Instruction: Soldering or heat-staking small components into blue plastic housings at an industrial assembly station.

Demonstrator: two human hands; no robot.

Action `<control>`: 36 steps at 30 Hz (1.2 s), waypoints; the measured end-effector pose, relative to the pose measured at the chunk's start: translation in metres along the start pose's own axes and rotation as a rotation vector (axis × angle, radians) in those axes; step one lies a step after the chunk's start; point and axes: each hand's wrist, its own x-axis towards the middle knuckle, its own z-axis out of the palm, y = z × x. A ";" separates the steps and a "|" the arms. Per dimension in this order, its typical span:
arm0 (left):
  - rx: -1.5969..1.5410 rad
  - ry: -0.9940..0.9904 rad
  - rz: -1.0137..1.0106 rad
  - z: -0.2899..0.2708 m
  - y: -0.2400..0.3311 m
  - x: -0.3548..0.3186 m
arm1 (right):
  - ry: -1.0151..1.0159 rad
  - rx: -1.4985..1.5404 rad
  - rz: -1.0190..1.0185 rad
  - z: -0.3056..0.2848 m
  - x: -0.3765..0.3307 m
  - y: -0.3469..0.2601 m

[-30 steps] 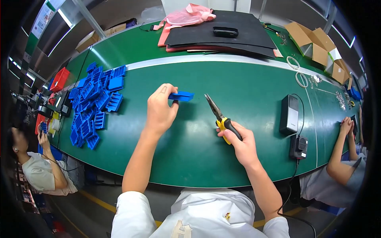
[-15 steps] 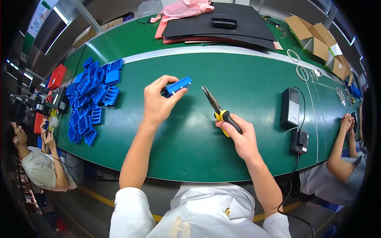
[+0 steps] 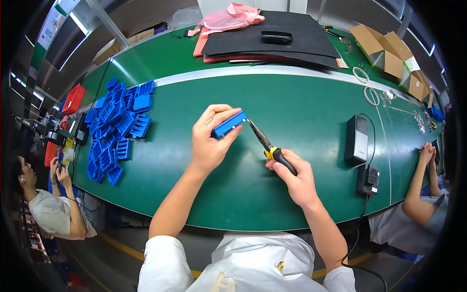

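My left hand point(image 3: 210, 138) pinches a small blue plastic part point(image 3: 229, 124) between thumb and fingers, tilted above the table. Small pale spots show along the part's edge. In my right hand point(image 3: 294, 177) is a pair of needle-nose pliers point(image 3: 266, 141) with yellow and black handles. Its jaw tips reach the right end of the blue part; whether they grip anything there I cannot tell. To the left lies a loose heap of similar blue slotted plastic parts point(image 3: 114, 124) on the green table point(image 3: 253, 194).
Black sheets point(image 3: 272, 44) with a pink mesh bag point(image 3: 231, 18) lie at the back. A power bank point(image 3: 357, 138) and a black corded device point(image 3: 368, 180) stand right. Cardboard boxes point(image 3: 382, 48) sit far right. One person point(image 3: 58, 211) is at left, another point(image 3: 418, 207) at right.
My left hand has brought the blue part right and slightly down, turning it, so its end now meets the plier tips. My right hand has barely moved. The whole view has shifted slightly downward.
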 end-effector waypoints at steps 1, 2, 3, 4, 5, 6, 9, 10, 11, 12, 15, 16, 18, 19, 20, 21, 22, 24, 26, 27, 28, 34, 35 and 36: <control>0.002 0.002 -0.005 -0.001 0.000 -0.001 | 0.002 0.022 0.019 0.000 0.000 0.000; -0.007 -0.010 -0.023 -0.002 -0.001 -0.001 | 0.001 0.022 -0.001 0.001 -0.001 0.001; -0.019 -0.021 -0.042 -0.001 -0.001 -0.001 | -0.003 0.019 0.003 0.001 -0.001 0.001; -0.020 -0.017 -0.047 0.000 -0.002 -0.001 | -0.010 0.047 0.019 0.002 0.000 0.001; -0.014 -0.023 -0.050 0.001 -0.003 -0.001 | -0.016 0.075 0.036 0.002 0.000 0.000; -0.008 -0.032 -0.054 0.000 -0.003 -0.002 | -0.016 0.074 0.042 0.002 0.000 0.000; 0.006 -0.017 -0.033 0.001 -0.004 -0.002 | -0.041 0.042 0.026 0.001 0.000 -0.001; 0.008 -0.016 -0.033 0.002 -0.004 -0.002 | -0.030 0.052 0.040 0.002 -0.001 -0.001; 0.010 -0.022 -0.045 0.002 -0.003 -0.002 | -0.019 0.062 0.054 0.002 0.000 0.000; 0.010 -0.031 -0.058 0.001 -0.001 -0.003 | -0.019 0.063 0.056 0.002 -0.001 0.000; 0.029 -0.006 0.015 0.002 -0.004 -0.001 | -0.038 0.078 0.049 0.002 -0.002 0.000; 0.029 -0.006 0.015 0.003 -0.004 -0.002 | -0.041 0.081 0.054 0.002 -0.002 0.001; 0.053 0.002 0.018 0.003 -0.002 -0.004 | -0.047 0.086 0.058 0.004 -0.003 0.001; 0.055 0.005 0.017 0.003 -0.003 -0.004 | -0.059 0.104 0.081 0.005 -0.003 0.001; 0.055 0.000 0.030 0.002 -0.005 -0.003 | -0.072 0.122 0.105 0.006 -0.003 0.002; 0.050 -0.007 0.042 0.003 -0.005 -0.004 | -0.072 0.121 0.107 0.007 -0.004 0.001; 0.049 -0.007 0.039 0.002 -0.006 -0.004 | -0.084 0.129 0.143 0.009 -0.004 0.000; 0.056 -0.010 0.043 0.001 -0.005 -0.004 | -0.097 0.135 0.177 0.009 -0.005 0.001; 0.044 -0.009 0.036 0.003 -0.005 -0.003 | -0.116 0.073 0.150 0.006 -0.006 0.005; 0.034 -0.012 0.024 0.003 -0.005 -0.004 | -0.119 0.073 0.151 0.008 -0.006 0.004; 0.036 -0.011 0.022 0.004 -0.005 -0.005 | -0.111 0.043 0.152 0.009 -0.007 0.001; 0.028 0.028 -0.015 0.010 -0.008 -0.010 | -0.097 0.003 0.158 0.008 -0.006 0.000; 0.020 0.037 -0.029 0.010 -0.008 -0.009 | -0.079 0.019 0.170 0.008 -0.006 0.000; 0.012 0.044 -0.042 0.010 -0.009 -0.009 | -0.079 0.018 0.170 0.008 -0.006 0.000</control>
